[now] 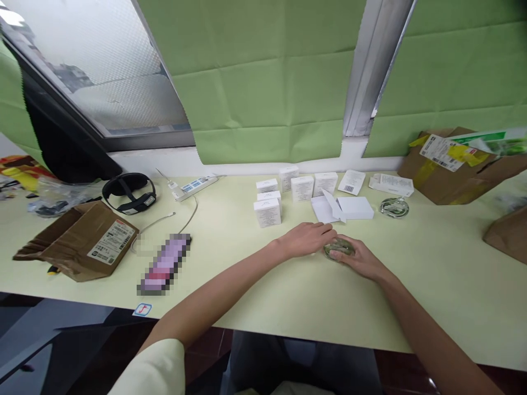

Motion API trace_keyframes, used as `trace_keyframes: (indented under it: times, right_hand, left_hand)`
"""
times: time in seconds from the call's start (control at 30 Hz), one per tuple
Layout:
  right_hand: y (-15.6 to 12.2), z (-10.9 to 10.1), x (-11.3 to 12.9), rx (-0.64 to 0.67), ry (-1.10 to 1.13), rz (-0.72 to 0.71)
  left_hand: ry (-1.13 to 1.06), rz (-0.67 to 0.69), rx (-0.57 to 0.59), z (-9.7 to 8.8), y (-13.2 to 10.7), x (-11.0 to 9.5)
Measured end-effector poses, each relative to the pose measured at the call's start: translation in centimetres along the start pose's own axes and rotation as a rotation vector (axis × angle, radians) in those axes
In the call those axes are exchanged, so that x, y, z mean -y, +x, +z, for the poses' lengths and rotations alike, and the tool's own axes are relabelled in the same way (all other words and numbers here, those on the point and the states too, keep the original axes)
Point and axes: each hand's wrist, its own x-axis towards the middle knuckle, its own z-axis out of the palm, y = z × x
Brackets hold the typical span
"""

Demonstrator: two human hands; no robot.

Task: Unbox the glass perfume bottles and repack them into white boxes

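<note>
A small round coil of green cable [339, 248], in what looks like clear wrapping, is between my hands just above the table. My right hand [362, 260] grips it from the right, with the thumb across its near side. From the left, my left hand [307, 240] has its fingers bent and closed at the coil's upper left edge; the fingertips are partly hidden. Just beyond the hands lies an opened white box [356, 208] with its flap [332, 205] raised. A similar wrapped coil [394, 207] lies farther right, apart from both hands.
Several small white boxes [267, 213] stand behind my left hand. A flattened white carton [391, 184] and a white card [351, 182] lie farther back. Cardboard boxes [448, 170] are at the right. A phone [164, 264], headset [129, 193], power strip [200, 185] and brown box [78, 241] occupy the left.
</note>
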Motion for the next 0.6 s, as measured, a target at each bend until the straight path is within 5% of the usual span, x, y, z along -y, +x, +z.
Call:
trace_keyframes:
  times: [0.1, 0.33, 0.53, 0.6]
  right_hand:
    - [-0.1, 0.3, 0.1, 0.009, -0.034, -0.01]
    - [0.7, 1.5, -0.5, -0.256, -0.172, -0.125]
    - [0.8, 1.0, -0.6, -0.32, -0.179, -0.14]
    - [0.6, 0.6, -0.3, -0.258, -0.14, -0.115]
  left_hand:
    - [0.066, 0.016, 0.017, 0.5, -0.3, 0.3]
    - [-0.21, -0.489, 0.085, 0.5, 1.3, -1.2]
    - [-0.257, -0.583, 0.062, -0.8, 2.3, -1.3]
    - [-0.216, -0.482, 0.024, -1.1, 1.8, -1.2]
